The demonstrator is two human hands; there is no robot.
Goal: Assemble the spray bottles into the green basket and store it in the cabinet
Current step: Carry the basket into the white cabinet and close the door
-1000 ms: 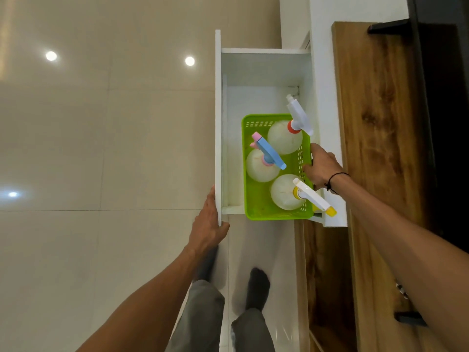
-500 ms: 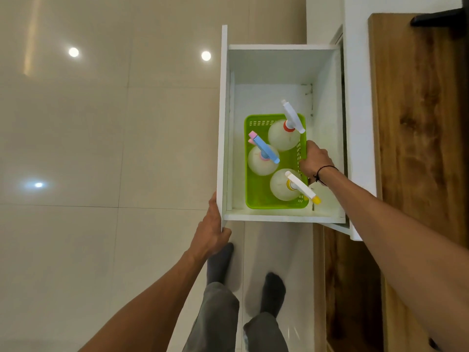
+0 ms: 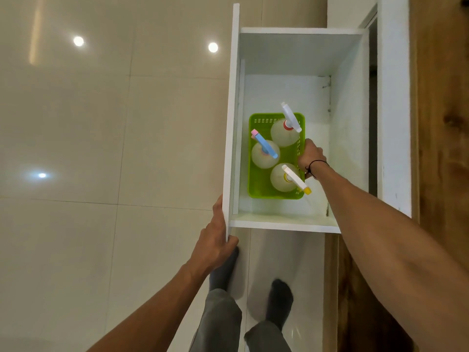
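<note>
Glossy beige tiled floor [image 3: 88, 148] lies open to the left. The white pulled-out cabinet drawer [image 3: 299, 222] holds the green perforated plastic basket [image 3: 261, 191] — bare space beyond it. Three translucent spray bottles [image 3: 264, 154] stand inside. The right hand [image 3: 311, 156] grips the basket's right rim; the left hand [image 3: 215, 240] clasps the drawer front's edge.

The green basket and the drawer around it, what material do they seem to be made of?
The green basket: probably moulded plastic, glossy, with rows of small slots in its walls. The drawer: apparently white laminated board, matte, with flat panels and square edges; its core cannot be seen.
</note>
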